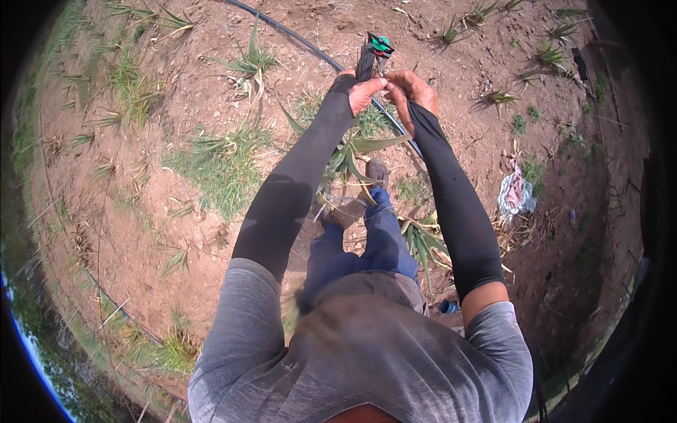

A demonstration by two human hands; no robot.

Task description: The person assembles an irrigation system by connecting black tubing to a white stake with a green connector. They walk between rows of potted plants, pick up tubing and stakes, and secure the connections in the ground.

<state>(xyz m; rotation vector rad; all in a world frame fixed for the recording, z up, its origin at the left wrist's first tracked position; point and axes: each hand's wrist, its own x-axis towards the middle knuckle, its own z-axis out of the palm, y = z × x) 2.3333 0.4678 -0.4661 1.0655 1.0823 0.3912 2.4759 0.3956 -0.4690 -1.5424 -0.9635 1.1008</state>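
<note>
A small sprinkler [381, 45] with a green, black and red head is held up at arm's length. Beside its head rises a dark, rough upright piece [364, 63], which looks like a stake or a strip of wood. My left hand [362, 96] is closed around the lower end of these, its thumb pointing right. My right hand [415, 90] pinches at the sprinkler's thin stem, fingertips meeting the left thumb. What exactly lies between the fingertips is too small to make out. A dark hose [303, 42] passes along the ground below both hands.
Spiky aloe-like plants [347, 156] grow around my boots [377, 171], with more [252, 63] at upper left. Grass patches [218, 169] dot the reddish soil [190, 240]. A crumpled pink and white cloth or wrapper [517, 194] and a blue cup-like object [448, 307] lie at right.
</note>
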